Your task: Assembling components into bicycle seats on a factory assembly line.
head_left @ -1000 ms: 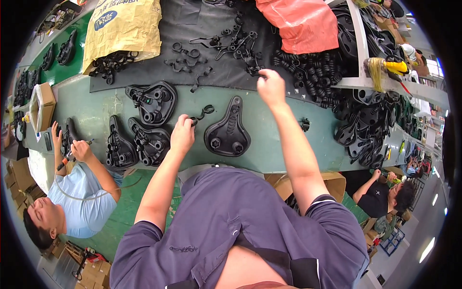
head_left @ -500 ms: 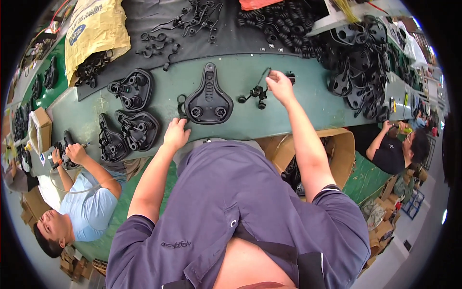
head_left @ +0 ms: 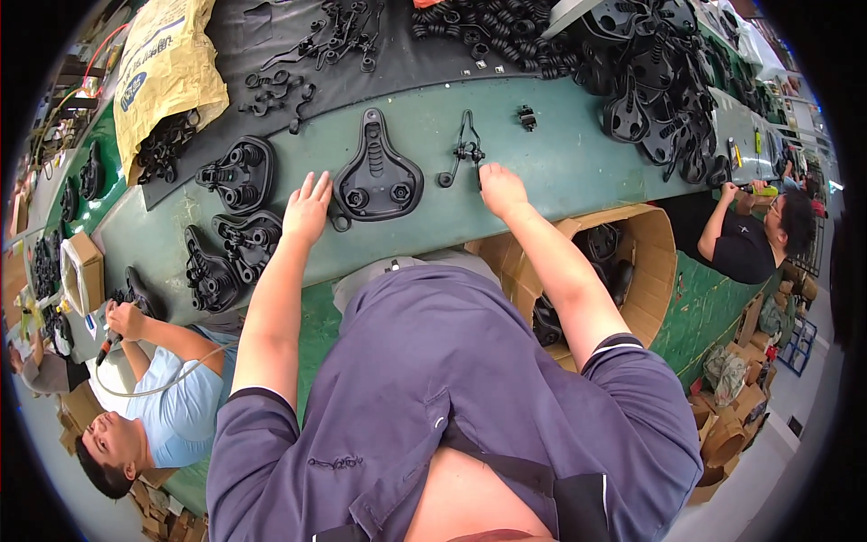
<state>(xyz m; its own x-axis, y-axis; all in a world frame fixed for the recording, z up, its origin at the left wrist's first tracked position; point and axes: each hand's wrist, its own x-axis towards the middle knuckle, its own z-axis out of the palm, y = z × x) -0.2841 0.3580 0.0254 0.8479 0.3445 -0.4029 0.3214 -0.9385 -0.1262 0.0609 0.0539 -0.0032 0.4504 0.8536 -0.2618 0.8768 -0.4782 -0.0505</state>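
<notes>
A black bicycle saddle [head_left: 376, 181] lies in front of me with its underside up and its narrow nose pointing away. My left hand [head_left: 308, 208] is just left of it, fingers stretched out and holding nothing. Beside the saddle's lower left edge rests a small black ring-shaped part [head_left: 340, 223]. To the right of the saddle, a black wire saddle rail frame [head_left: 466, 149] stands with its narrow end away from me. My right hand [head_left: 503, 191] is closed at its near right end, the fingers hiding that end.
A small black clamp [head_left: 526, 117] lies farther right. Several assembled saddles [head_left: 239, 176] sit at left, near a yellow sack [head_left: 176, 72]. More saddles [head_left: 655, 90] are piled at right; a cardboard box [head_left: 655, 262] stands below the table edge. Co-workers are at both sides.
My right hand has come nearer, turning the rail frame's narrow end away from me. The left hand has moved up beside the saddle, and its fingers have straightened.
</notes>
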